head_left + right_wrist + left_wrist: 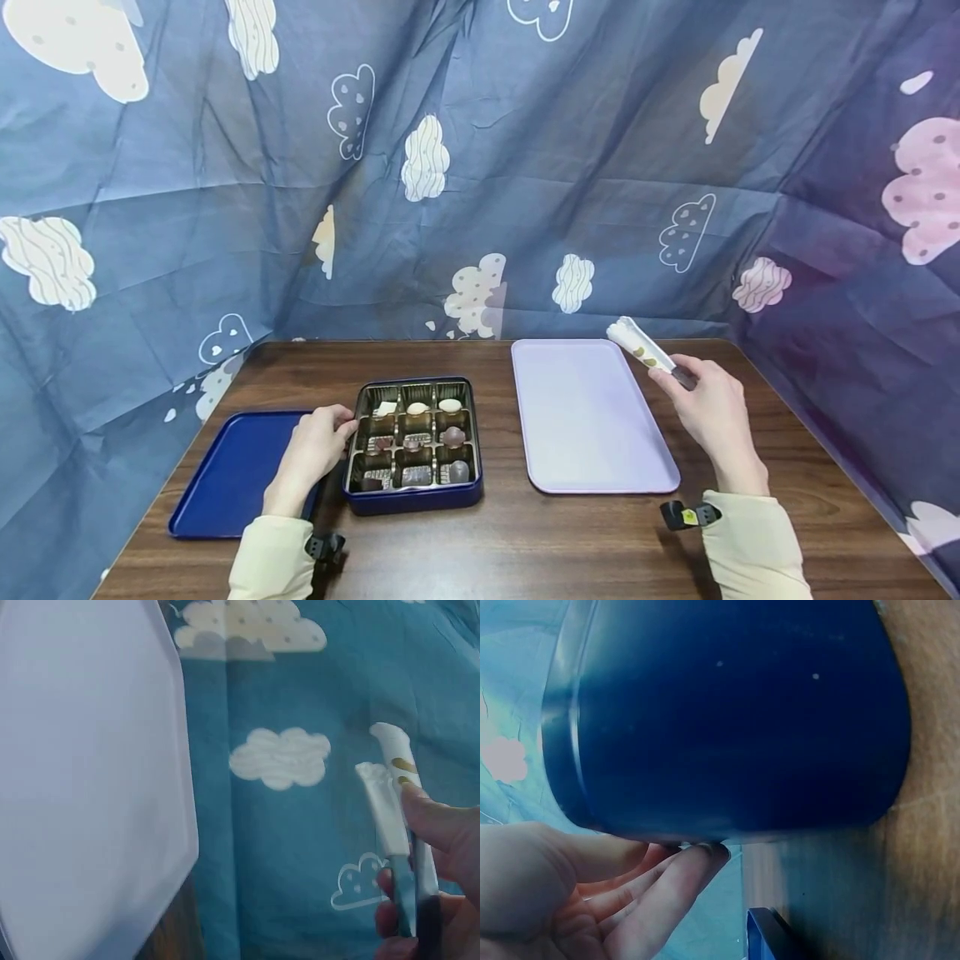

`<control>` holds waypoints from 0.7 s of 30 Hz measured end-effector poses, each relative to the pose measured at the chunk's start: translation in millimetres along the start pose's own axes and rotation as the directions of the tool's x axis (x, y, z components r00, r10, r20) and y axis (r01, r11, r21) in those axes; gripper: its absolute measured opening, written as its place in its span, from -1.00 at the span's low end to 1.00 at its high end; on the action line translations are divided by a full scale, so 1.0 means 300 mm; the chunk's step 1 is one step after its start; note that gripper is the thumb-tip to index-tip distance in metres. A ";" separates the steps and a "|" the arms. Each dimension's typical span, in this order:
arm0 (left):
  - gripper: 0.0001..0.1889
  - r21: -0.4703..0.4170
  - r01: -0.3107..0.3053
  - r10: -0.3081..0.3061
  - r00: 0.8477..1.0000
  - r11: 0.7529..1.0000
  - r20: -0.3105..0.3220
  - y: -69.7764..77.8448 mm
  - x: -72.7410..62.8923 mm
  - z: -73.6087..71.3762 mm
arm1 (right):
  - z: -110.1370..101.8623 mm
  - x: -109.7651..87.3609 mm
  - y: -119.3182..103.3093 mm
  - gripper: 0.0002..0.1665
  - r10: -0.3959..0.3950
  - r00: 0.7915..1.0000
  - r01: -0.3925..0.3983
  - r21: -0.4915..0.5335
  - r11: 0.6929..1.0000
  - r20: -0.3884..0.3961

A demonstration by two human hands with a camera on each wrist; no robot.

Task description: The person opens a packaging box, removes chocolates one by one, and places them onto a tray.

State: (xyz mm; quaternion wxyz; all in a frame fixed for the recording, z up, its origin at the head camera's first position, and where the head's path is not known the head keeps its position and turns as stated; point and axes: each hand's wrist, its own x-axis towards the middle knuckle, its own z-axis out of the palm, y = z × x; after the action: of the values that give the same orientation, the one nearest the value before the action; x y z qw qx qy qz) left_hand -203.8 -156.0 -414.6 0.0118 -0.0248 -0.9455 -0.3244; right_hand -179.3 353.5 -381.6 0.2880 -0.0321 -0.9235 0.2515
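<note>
A dark blue tin (413, 500) with a gold divided insert stands on the table, with white and dark chocolates in its compartments. Against the tin's left wall rest the fingertips of my left hand (318, 442), whose relaxed fingers and thumb also show in the left wrist view. My right hand (708, 408) grips a pair of tongs (640, 343) with dark handles and white tips bearing gold marks. Held above the far right edge of the white tray (592, 417), the tongs point up and left. Their tips (382, 776) stand slightly apart, with nothing seen between them.
A flat blue tray or lid (232, 475) lies at the left, partly under my left forearm. The brown wooden table (517, 542) ends at a blue cloth backdrop (525, 208) with cloud prints, which also closes in both sides.
</note>
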 end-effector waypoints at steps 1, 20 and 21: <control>-0.76 0.001 -0.002 0.002 1.000 1.000 -0.003 0.000 0.000 0.000 | 0.008 -0.002 -0.014 -0.44 -0.003 1.000 0.003 0.001 1.000 0.000; -0.75 -0.006 -0.002 0.002 1.000 1.000 -0.002 0.003 -0.005 -0.001 | 0.257 0.032 -0.313 -0.52 -0.413 0.910 0.413 0.001 0.911 -0.033; -0.75 -0.004 -0.001 0.001 1.000 1.000 -0.002 0.002 -0.005 -0.002 | 0.273 0.040 -0.329 -0.53 -0.447 0.894 0.447 -0.011 0.894 -0.023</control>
State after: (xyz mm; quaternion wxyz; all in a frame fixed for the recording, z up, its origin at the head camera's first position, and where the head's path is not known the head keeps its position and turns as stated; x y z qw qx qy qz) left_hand -202.2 -155.9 -413.9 0.0131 -0.0248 -0.9449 -0.3263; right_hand -225.6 233.3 -385.5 0.3492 0.1770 -0.9032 0.1758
